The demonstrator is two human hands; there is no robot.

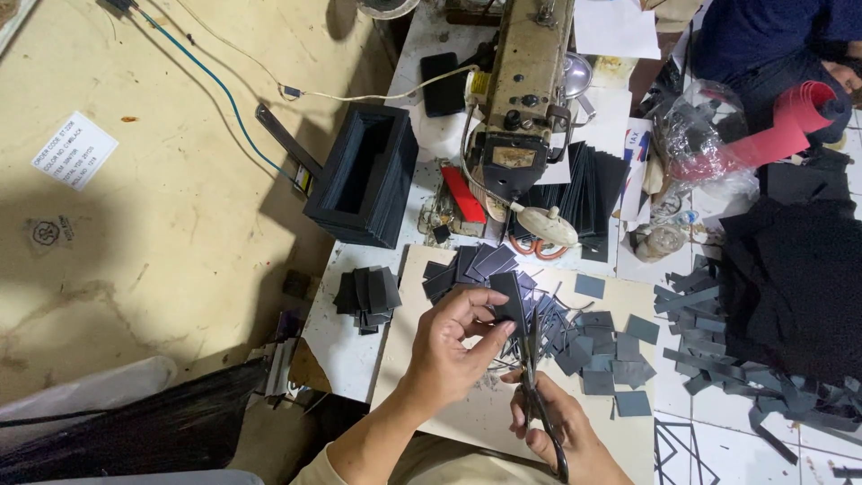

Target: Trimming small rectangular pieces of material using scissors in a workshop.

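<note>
My left hand [455,346] pinches a small dark rectangular piece [508,301] of thin material and holds it upright over the beige board [404,359]. My right hand [561,427] grips a pair of dark scissors [537,395], blades pointing up at the lower edge of that piece. Many cut dark grey rectangles [602,350] and thin offcut strips lie scattered on the board just beyond both hands.
An old sewing machine [521,99] stands behind the board. A black open box [364,175] sits to its left, a small stack of dark pieces [366,295] below it. Dark strips and black fabric [790,287] pile up right. A person in blue [772,45] sits top right.
</note>
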